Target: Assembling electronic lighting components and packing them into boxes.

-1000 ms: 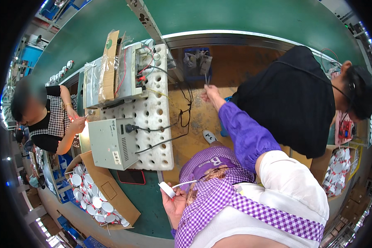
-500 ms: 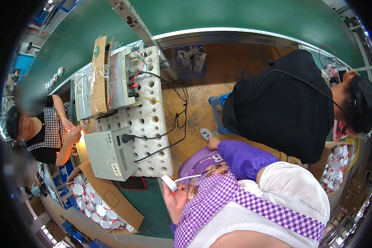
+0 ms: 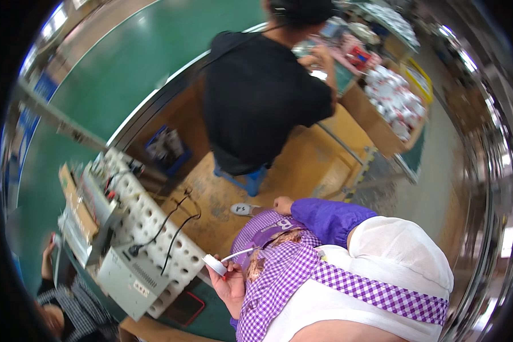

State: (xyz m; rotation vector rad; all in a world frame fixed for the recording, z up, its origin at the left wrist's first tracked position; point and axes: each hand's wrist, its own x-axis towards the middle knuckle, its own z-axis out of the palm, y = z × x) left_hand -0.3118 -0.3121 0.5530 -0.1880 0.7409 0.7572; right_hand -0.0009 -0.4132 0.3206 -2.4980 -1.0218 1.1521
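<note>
My left hand [image 3: 231,289] is closed around a round white disc-shaped piece [image 3: 215,264], held near the bench edge in front of my apron. A white cable [image 3: 237,254] runs from the piece toward the apron, and a bit of red shows by my fingers. At the end of a purple sleeve, my right hand [image 3: 283,206] hangs beside my knee, above the floor. Its fingers are small and partly hidden, so I cannot tell whether it holds anything. The purple checked apron [image 3: 285,268] covers my lap.
A grey metal box [image 3: 130,279] with black cables stands on a holed white foam board [image 3: 179,251]. Beside it lies a dark, red-rimmed flat object [image 3: 185,309]. A person in black [image 3: 262,102] sits ahead; a carton [image 3: 376,125] of white pieces stands at right. Another person [image 3: 77,308] is at lower left.
My view has swung to the right, so the bench gear now sits lower left and the seated person nearer the middle. The left hand still holds the white piece; my right hand shows more.
</note>
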